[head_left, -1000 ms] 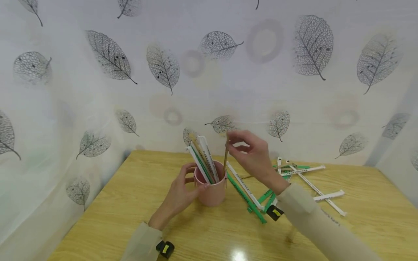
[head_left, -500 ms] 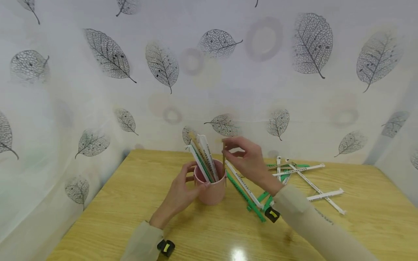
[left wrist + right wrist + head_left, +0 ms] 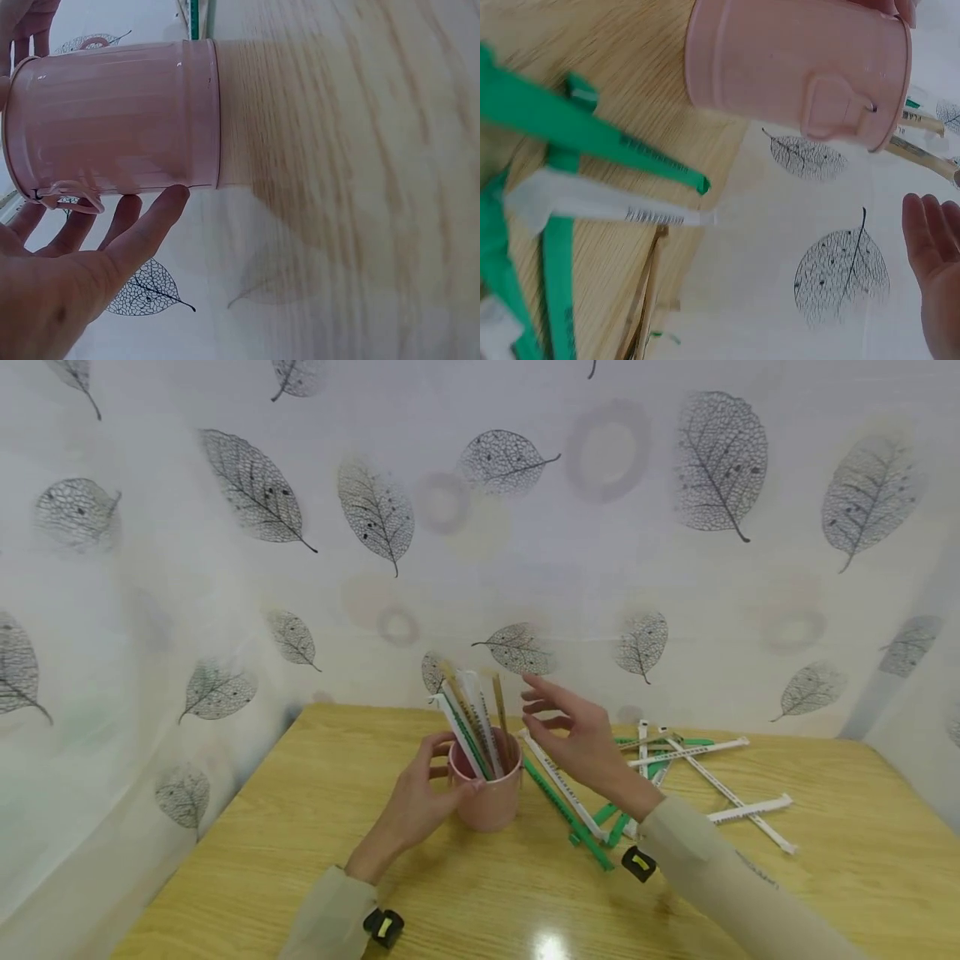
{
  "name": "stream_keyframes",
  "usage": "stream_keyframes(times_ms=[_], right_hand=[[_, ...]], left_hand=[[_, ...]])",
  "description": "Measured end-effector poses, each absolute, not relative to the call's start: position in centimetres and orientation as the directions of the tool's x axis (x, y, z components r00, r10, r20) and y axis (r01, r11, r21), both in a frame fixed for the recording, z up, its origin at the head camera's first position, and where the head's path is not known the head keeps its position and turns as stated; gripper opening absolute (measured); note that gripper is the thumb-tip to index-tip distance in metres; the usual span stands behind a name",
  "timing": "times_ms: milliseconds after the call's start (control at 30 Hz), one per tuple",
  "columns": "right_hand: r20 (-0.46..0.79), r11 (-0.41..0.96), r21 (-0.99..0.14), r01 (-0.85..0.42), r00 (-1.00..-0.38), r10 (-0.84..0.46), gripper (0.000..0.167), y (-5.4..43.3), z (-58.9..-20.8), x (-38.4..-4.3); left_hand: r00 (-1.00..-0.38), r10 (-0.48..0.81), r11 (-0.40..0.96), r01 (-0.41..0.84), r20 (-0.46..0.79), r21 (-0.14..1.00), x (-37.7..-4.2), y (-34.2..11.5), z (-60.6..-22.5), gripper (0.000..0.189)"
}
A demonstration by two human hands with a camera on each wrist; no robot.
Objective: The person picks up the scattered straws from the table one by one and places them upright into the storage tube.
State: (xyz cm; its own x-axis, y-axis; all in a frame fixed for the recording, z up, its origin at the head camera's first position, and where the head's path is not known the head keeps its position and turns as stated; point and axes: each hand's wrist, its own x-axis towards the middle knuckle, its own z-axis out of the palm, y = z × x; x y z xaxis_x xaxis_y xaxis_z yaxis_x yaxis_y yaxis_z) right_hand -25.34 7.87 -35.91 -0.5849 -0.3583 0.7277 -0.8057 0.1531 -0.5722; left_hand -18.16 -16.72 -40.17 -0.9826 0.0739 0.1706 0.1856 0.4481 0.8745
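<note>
A small pink bucket point(image 3: 487, 807) with little side handles stands upright on the table. My left hand point(image 3: 417, 808) grips it from the left, thumb at the front rim and fingers along the far side. White, green and brown paper-wrapped straws point(image 3: 467, 722) lean to the left inside it. One brown straw point(image 3: 499, 697) stands apart from them at the bucket's right side. Just right of that straw, my right hand point(image 3: 579, 735) hovers with its fingers loosely extended and nothing between them. In the right wrist view, the right hand point(image 3: 939, 259) is apart from the straw ends.
A loose pile of wrapped straws point(image 3: 726, 787), white, green and brown, is scattered on the wooden table point(image 3: 300, 827) to the right, partly behind the right forearm. A green straw point(image 3: 566, 814) and a white one lie close beside the bucket. A leaf-patterned curtain point(image 3: 480, 568) hangs behind.
My right hand lowered the brown straw into the bucket, let it go, and moved slightly right with fingers spread. The straw now leans left. My left hand has stayed on the bucket.
</note>
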Motion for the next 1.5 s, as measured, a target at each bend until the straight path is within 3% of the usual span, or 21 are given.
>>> stream_keyframes(times_ms=[233, 433, 633, 1233, 1333, 1433, 1500], right_hand=[[0.671, 0.298, -0.463, -0.835, -0.550, -0.497, 0.033, 12.8, -36.4, -25.0], [0.542, 0.377, -0.294, -0.878, -0.478, -0.691, 0.040, 18.6, -37.6, -24.6], [0.411, 0.483, -0.135, -0.865, -0.493, -0.767, 0.041, 22.8, -39.6, -23.7], [0.448, 0.390, 0.137, -0.911, -0.294, -0.844, 0.050, 23.4, -43.0, -22.8], [0.458, 0.376, 0.150, -0.914, -0.272, -0.846, 0.045, 23.4, -42.9, -22.9], [0.490, 0.358, 0.148, -0.922, -0.246, -0.836, 0.009, 23.2, -42.6, -22.8], [0.527, 0.347, 0.122, -0.930, -0.235, -0.816, 0.025, 23.0, -42.2, -22.6]], left_hand=[[-0.984, 0.069, 0.451, 0.180, 0.167, 0.874, -18.3, -16.8, -40.4, 0.069], [-0.985, 0.069, 0.454, 0.170, 0.156, 0.874, -18.2, -16.8, -40.3, 0.070], [-0.985, 0.067, 0.454, 0.174, 0.161, 0.874, -18.1, -16.7, -40.3, 0.070], [-0.983, 0.072, 0.444, 0.183, 0.169, 0.877, -18.1, -16.7, -40.6, 0.071], [-0.982, 0.072, 0.442, 0.187, 0.173, 0.878, -18.1, -16.7, -40.6, 0.070], [-0.979, 0.078, 0.436, 0.203, 0.187, 0.877, -18.2, -16.8, -40.7, 0.070], [-0.976, 0.087, 0.431, 0.218, 0.200, 0.876, -18.2, -16.9, -40.7, 0.070]])
